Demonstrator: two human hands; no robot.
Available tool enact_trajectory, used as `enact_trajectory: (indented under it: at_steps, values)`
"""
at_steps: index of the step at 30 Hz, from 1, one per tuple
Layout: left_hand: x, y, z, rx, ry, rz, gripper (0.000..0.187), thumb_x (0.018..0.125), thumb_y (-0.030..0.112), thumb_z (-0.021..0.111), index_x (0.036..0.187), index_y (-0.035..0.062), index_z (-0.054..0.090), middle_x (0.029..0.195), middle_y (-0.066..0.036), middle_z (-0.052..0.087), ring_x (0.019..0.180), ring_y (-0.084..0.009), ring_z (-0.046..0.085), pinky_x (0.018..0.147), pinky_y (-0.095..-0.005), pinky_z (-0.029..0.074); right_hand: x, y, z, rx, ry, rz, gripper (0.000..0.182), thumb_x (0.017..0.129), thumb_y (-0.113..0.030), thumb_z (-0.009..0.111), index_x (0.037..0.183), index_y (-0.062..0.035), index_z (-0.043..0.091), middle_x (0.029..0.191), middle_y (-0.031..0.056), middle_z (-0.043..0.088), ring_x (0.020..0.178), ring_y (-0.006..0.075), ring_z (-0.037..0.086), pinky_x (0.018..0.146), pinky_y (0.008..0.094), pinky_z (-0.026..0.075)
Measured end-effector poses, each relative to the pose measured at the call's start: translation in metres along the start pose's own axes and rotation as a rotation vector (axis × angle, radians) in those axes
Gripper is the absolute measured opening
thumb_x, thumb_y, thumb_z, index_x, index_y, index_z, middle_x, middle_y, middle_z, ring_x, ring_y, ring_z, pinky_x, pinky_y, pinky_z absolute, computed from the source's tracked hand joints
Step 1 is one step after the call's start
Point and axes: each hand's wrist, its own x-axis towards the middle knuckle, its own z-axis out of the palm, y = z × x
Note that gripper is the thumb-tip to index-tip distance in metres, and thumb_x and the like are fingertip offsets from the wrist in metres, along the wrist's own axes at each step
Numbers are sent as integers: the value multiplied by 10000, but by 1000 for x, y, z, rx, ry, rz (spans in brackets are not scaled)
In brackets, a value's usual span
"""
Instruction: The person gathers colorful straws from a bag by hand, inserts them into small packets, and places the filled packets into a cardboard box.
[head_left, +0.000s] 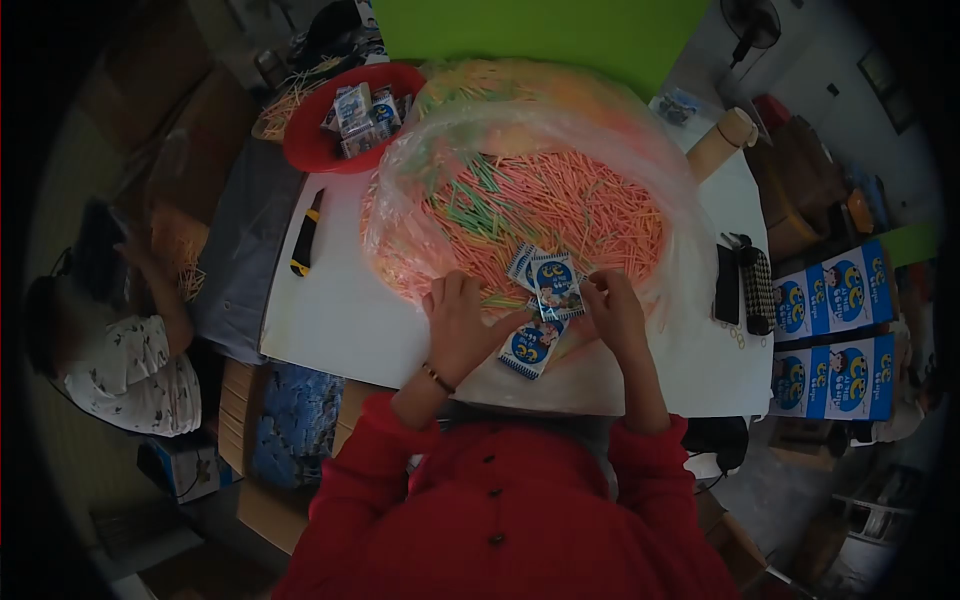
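A large clear plastic bag [410, 150] lies open on the white table, full of thin pink, green and yellow sticks [600, 200]. Several blue and white packets [556, 284] overlap at the bag's near edge. My left hand [463, 325] is beside them on the left, its thumb stretched towards the packets and its fingers apart. At the packets' right edge is my right hand [612, 308], with its fingers drawn together; what they hold, if anything, is too small to tell.
A red bowl [300, 135] of small packets stands back left, above a yellow and black cutter [306, 240]. Right of the bag are a phone [727, 284], a checkered pouch [757, 290] and a brown roll [722, 143]. Another person [135, 370] sits at the left. Blue boxes [835, 335] are stacked right.
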Motion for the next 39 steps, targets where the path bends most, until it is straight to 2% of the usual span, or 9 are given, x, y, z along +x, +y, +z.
enact_trajectory:
  at_steps: [9, 12, 14, 17, 21, 29, 31, 33, 39]
  values:
    - [51, 7, 73, -47, -194, -54, 414, 744, 262, 771, 1023, 39, 562, 982, -113, 542, 998, -314, 465, 893, -420, 365, -46, 27, -24, 421, 119, 77, 166, 936, -119, 579, 1080, -39, 596, 1003, 42, 604, 798, 94, 531, 682, 239, 447]
    - [60, -1, 69, -201, -15, 106, 331, 774, 154, 754, 1022, 39, 568, 923, -66, 584, 913, -232, 538, 834, -341, 435, -54, 41, -21, 720, 163, 98, 143, 954, -116, 556, 1067, -39, 598, 998, 36, 623, 765, 88, 532, 684, 238, 450]
    - [69, 5, 39, -959, -174, -223, 224, 829, 87, 702, 1007, 21, 584, 883, -22, 614, 833, -127, 581, 748, -281, 482, -60, 25, -32, 759, 76, 179, 132, 961, -118, 545, 1051, -38, 599, 963, 31, 636, 744, 83, 537, 674, 238, 455]
    - [70, 28, -19, -1110, -632, -321, 162, 870, 68, 664, 1010, 13, 603, 909, 1, 619, 800, -58, 582, 662, -229, 481, -64, 9, -33, 714, -74, 257, 123, 959, -136, 547, 1018, -42, 602, 897, 46, 665, 704, 113, 577, 647, 263, 475]
    - [23, -6, 20, -460, -623, 117, 279, 822, 103, 689, 1069, 7, 604, 904, -96, 612, 757, -201, 610, 682, -314, 492, -65, -8, -6, 184, -135, 30, 151, 913, -186, 599, 986, -54, 602, 850, 120, 685, 741, 265, 664, 626, 372, 513]
    - [-24, -27, -2, -407, -422, -192, 325, 792, 98, 695, 1084, 2, 591, 942, -137, 571, 891, -310, 567, 761, -373, 472, -59, -35, 53, 73, -195, -156, 175, 840, -171, 642, 976, -71, 597, 992, 118, 646, 833, 331, 644, 675, 425, 511]
    - [-25, -26, -3, -287, -83, -32, 358, 774, 156, 740, 1056, 4, 579, 916, -135, 565, 860, -312, 558, 736, -385, 468, -47, -29, 48, 121, -194, -222, 177, 834, -163, 646, 978, -75, 592, 1007, 119, 632, 844, 333, 637, 683, 426, 507]
    - [-30, -23, -13, -162, -53, -44, 378, 752, 203, 767, 1013, 12, 570, 907, -133, 562, 852, -314, 554, 726, -388, 465, -23, -17, 26, -53, 41, -204, 249, 797, -171, 679, 996, -62, 577, 950, 145, 610, 851, 352, 617, 705, 433, 502]
    - [-33, -27, -7, 22, -288, -106, 438, 693, 334, 812, 860, 47, 526, 842, -118, 555, 797, -303, 550, 685, -390, 457, 6, -7, 37, -421, -62, -356, 338, 689, -166, 719, 915, 10, 540, 868, 183, 593, 823, 369, 610, 715, 453, 506]
